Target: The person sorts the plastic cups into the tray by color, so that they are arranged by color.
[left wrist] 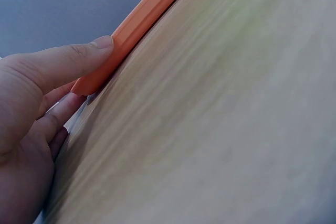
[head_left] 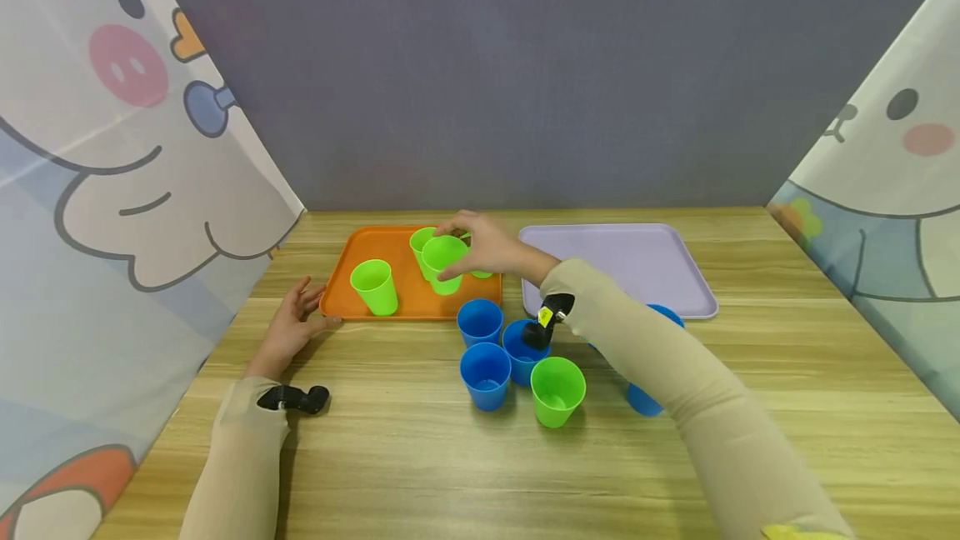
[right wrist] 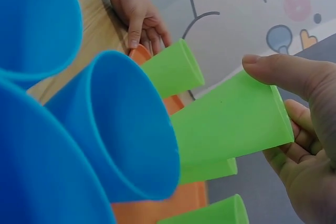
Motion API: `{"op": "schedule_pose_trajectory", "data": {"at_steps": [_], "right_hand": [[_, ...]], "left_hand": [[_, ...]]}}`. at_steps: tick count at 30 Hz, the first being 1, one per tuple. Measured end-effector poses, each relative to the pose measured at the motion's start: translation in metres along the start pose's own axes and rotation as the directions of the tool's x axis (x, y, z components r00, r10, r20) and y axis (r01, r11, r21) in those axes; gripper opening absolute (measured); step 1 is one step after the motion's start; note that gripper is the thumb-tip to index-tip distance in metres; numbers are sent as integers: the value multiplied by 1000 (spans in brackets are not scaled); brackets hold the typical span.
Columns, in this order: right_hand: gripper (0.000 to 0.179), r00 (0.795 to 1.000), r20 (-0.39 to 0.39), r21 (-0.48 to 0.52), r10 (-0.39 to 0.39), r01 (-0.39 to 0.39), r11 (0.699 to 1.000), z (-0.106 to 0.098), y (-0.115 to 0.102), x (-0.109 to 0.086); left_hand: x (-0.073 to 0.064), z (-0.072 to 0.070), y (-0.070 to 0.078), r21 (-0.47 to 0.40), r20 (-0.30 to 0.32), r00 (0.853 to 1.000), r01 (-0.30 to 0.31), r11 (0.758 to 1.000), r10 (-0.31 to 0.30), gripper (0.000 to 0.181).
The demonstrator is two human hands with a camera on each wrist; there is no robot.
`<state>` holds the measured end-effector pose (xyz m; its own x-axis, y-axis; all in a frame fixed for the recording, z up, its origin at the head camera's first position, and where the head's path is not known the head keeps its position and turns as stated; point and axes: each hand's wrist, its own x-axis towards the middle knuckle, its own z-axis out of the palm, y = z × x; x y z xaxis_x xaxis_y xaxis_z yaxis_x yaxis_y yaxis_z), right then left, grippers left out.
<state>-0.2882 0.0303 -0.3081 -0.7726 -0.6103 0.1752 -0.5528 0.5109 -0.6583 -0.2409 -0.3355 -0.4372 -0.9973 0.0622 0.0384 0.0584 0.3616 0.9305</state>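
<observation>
My right hand [head_left: 483,247] grips a green cup [head_left: 442,261] near its rim, with the thumb on the near side and fingers behind. The cup stands at or just above the orange tray [head_left: 408,303]; contact with the tray cannot be told. Another green cup [head_left: 420,242] is close behind it, and one more [head_left: 482,275] is partly hidden by the hand. To the left on the tray stands a green cup [head_left: 375,288]. At the tray's front left corner, my left hand [head_left: 292,327] holds the rim, its thumb [left wrist: 86,59] against the front edge.
Several blue cups [head_left: 486,377] stand upright on the wooden table [head_left: 390,457] in front of the trays, beside a green cup [head_left: 557,394]. Under the right forearm, blue cups [head_left: 645,400] are partly hidden. A lilac tray [head_left: 622,261] lies at the back right.
</observation>
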Motion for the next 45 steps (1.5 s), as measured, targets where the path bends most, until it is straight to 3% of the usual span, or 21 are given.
{"op": "schedule_pose_trajectory", "data": {"at_steps": [6, 15, 45], "right_hand": [[64, 997, 12, 70, 70, -71, 995, 15, -1, 8], [64, 992, 26, 43, 121, -122, 992, 34, 2, 14], [67, 979, 168, -61, 119, -110, 992, 44, 0, 24]], "left_hand": [[-2, 0, 0, -11, 1, 1000, -6, 1000, 6, 104], [-2, 0, -1, -7, -1, 1000, -16, 1000, 16, 104], [-1, -1, -3, 38, 0, 1000, -13, 999, 13, 107]]}}
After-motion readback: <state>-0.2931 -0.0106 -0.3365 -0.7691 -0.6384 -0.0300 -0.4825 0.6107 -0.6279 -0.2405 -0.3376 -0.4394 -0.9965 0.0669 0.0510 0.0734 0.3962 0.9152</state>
